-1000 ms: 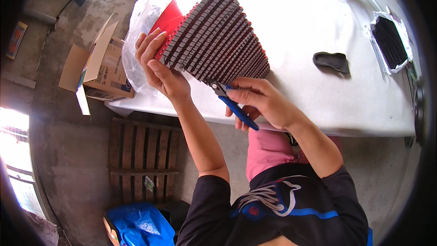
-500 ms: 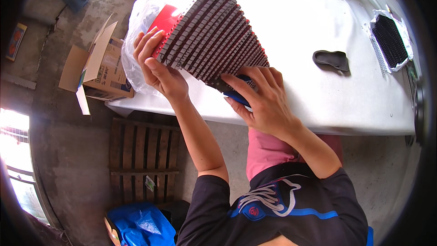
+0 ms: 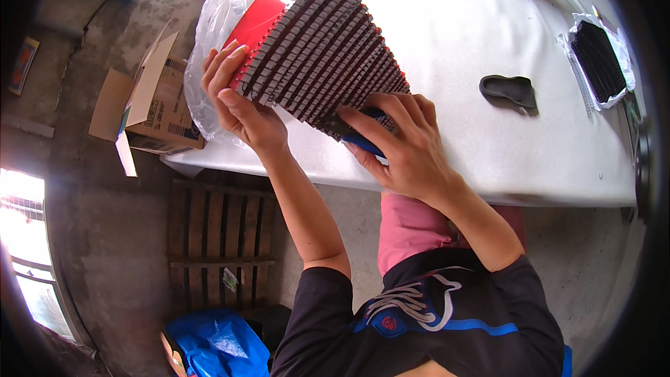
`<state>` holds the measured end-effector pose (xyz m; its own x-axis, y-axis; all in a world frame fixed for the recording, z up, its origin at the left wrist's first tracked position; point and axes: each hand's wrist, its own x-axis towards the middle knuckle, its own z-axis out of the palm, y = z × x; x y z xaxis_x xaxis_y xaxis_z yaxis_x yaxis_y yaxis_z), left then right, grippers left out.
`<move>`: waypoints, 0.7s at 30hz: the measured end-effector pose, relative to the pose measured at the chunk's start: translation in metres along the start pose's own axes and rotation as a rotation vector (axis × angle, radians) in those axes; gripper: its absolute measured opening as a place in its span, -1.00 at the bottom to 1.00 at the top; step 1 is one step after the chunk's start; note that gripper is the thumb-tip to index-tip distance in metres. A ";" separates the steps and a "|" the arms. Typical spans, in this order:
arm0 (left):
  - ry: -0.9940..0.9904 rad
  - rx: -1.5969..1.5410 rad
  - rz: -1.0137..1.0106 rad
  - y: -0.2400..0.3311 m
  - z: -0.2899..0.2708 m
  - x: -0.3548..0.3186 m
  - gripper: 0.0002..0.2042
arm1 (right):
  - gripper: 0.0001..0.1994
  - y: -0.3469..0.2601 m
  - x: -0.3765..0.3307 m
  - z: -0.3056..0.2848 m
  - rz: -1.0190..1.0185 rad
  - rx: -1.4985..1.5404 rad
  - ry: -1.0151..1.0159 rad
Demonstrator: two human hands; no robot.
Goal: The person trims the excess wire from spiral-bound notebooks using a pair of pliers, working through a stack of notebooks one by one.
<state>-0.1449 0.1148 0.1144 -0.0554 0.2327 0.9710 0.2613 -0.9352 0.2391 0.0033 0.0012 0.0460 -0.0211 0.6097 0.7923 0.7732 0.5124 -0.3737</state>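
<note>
A large dark ribbed panel (image 3: 328, 45), built of several rows of small brown-grey pieces, tilts up off the white table (image 3: 488, 42). My left hand (image 3: 241, 108) grips the panel's left edge, where a red backing shows. My right hand (image 3: 401, 143) presses on the panel's lower right corner and holds a blue-handled tool (image 3: 363, 141), which is mostly hidden under the fingers.
A small black curved part (image 3: 509, 89) lies on the table to the right. A clear bag of black strips (image 3: 599, 59) sits at the far right. A crumpled plastic bag (image 3: 209, 56) hangs at the table's left end. An open cardboard box (image 3: 150, 108) and a wooden pallet (image 3: 220, 244) are on the floor.
My right hand rose from below the panel's corner, where the blue tool showed clearly, onto the corner, covering most of the tool. My left hand stays on the left edge.
</note>
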 end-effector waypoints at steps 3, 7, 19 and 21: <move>-0.004 0.003 -0.005 -0.001 0.000 0.001 -0.48 | -0.59 0.001 0.000 0.002 -0.001 0.004 -0.035; -0.006 0.006 0.011 -0.001 -0.001 0.001 -0.49 | -0.63 0.003 0.001 0.002 0.015 0.141 -0.054; 0.004 0.036 0.046 -0.001 -0.001 0.000 -0.51 | -0.69 -0.002 0.019 -0.026 0.940 1.349 -0.593; 0.008 0.018 0.040 -0.001 -0.001 0.000 -0.51 | -0.66 -0.002 0.013 -0.022 0.700 1.003 -0.438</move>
<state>-0.1458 0.1160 0.1139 -0.0520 0.1933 0.9798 0.2807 -0.9387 0.2001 0.0154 -0.0052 0.0674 -0.1598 0.9783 0.1319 -0.1002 0.1169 -0.9881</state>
